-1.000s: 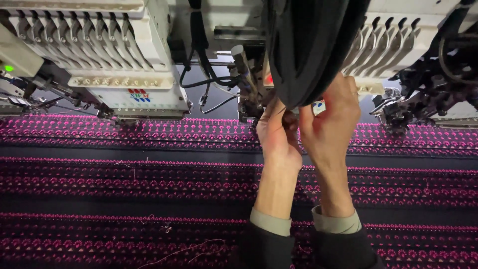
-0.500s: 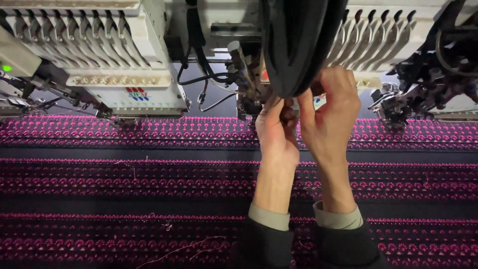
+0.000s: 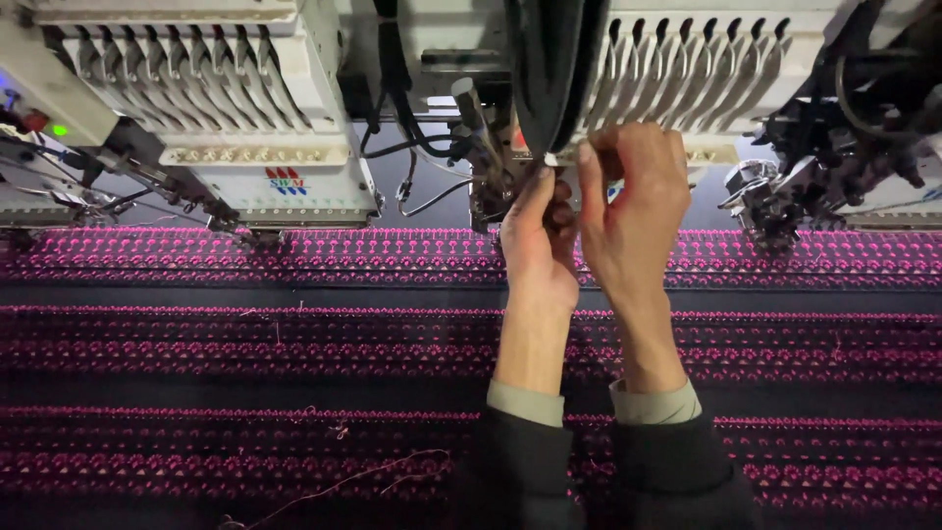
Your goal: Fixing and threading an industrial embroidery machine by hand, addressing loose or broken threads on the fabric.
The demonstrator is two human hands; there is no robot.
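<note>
Right now I'm pinching a tiny white bit (image 3: 551, 159), maybe a thread end or a sliver of tape, at the bottom edge of the big black reel (image 3: 545, 74) hanging in front of the embroidery machine. My right hand (image 3: 633, 201) has thumb and forefinger closed on it, other fingers curled; my left hand (image 3: 538, 240) reaches up beside it, fingertips at the same spot and partly over the needle assembly (image 3: 491, 172), so I cannot tell if the left actually grips anything or just steadies. Both hands touching or nearly so. The white bit looks very light, thin and limp, easy to lose or snap, so I judge it wants a fingertip pinch right at its free end, gentle pull, no yank. The reel looks stiff and smooth, probably slippery on the rim. Behind it, a white machine head (image 3: 265, 118) on the left with a row of thread levers and black cables (image 3: 412, 147); another white head (image 3: 726, 79) to the right, and a dark metal attachment (image 3: 775, 196) further right. A green light (image 3: 61, 130) glows far left. Below my wrists lies dark fabric (image 3: 245, 344) with rows of pink stitched motifs, and a loose thread (image 3: 353, 478) lying near the bottom. Grey cuffs, dark sleeves (image 3: 525, 461).
</note>
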